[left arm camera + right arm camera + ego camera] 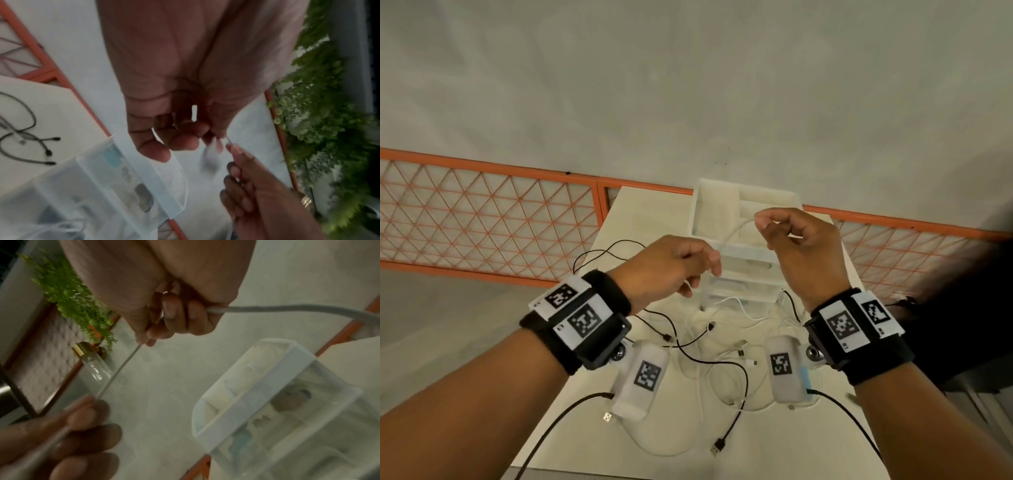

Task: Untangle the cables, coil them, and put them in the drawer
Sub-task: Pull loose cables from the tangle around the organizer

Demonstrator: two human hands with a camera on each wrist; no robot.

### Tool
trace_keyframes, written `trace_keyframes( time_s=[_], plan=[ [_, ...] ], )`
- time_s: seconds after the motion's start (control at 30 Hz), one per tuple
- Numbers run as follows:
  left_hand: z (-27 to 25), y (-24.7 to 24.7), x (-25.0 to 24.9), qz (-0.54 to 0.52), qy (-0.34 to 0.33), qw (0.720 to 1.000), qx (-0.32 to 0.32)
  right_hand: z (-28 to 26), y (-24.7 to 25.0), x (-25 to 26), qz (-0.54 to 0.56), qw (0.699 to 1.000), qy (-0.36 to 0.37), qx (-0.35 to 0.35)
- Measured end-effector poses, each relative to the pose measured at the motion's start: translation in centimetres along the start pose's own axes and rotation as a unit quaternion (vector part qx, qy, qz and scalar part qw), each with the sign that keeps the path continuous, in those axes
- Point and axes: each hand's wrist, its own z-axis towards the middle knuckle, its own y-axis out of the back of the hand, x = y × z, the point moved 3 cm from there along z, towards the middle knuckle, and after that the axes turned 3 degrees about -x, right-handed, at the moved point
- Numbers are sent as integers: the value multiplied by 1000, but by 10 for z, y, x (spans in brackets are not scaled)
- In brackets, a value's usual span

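Both hands hold one white cable (736,230) up above the surface (626,212): the left hand (671,270) pinches its lower stretch, the right hand (801,240) pinches it higher, in front of the drawer unit (746,246). Below lie tangled black and white cables (709,356). Pulling hard could tighten a knot or drag the tangle off.

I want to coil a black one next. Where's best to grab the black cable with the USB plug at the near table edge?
Pinch the black cable just behind its USB plug, from above. That end lies free and flat, clear of the tangle.
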Motion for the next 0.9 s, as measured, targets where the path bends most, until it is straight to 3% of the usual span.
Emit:
trace_keyframes(
  time_s=[0.07,0.13,0.2,0.3,0.37,0.4,0.5,0.57,0.7,0.9],
  plan=[
    [-1,5,1,-112,21,993,-39,-3,6,-22,-7,999,-33,25],
    [0,18,-3,-211,28,972,-102,-14,11,-59,-100,990,-75,72],
    [0,35,-10,-263,-3,952,-157,-34,18,-109,-252,946,-152,139],
    [1,60,-13,-321,-46,919,-226,-71,33,-165,-403,842,-277,228],
    [1,65,-3,-298,-30,922,-245,-72,41,-170,-423,821,-308,228],
    [2,61,5,-266,-10,933,-241,-64,43,-163,-400,840,-305,203],
    [5,31,30,-160,54,963,-211,-24,47,-110,-180,945,-255,97],
    [8,4,42,-152,87,969,-172,-2,51,-58,-56,980,-186,44],
    [19,-43,47,-164,114,976,-92,5,45,17,73,991,-89,69],
    [40,-96,39,-32,82,996,-23,-1,32,53,160,984,-6,79]
  ],
)
